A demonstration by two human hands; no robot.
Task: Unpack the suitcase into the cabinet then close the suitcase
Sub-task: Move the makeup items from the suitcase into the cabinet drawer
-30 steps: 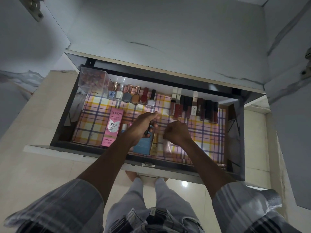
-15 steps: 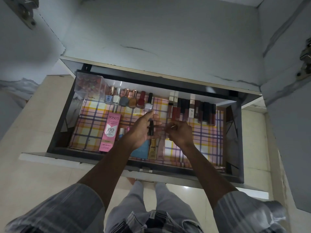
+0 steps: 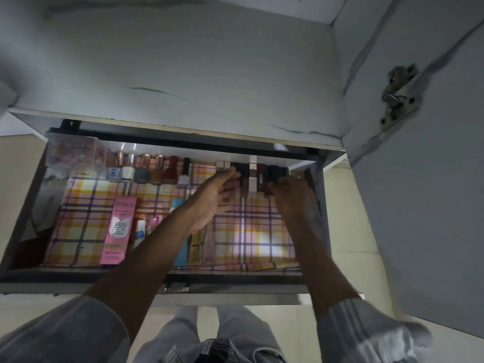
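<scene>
Head view: a checked liner [image 3: 262,231] is spread in the open drawer [image 3: 318,205]. The lipstick tubes [image 3: 252,176] at the back are touched by the left hand [image 3: 214,197], fingers loosely extended. Whether the right hand [image 3: 293,197] is grasping one cannot be told.

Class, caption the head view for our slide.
Both hands reach the dark lipstick row inside the open checked-lined cabinet drawer.
</scene>
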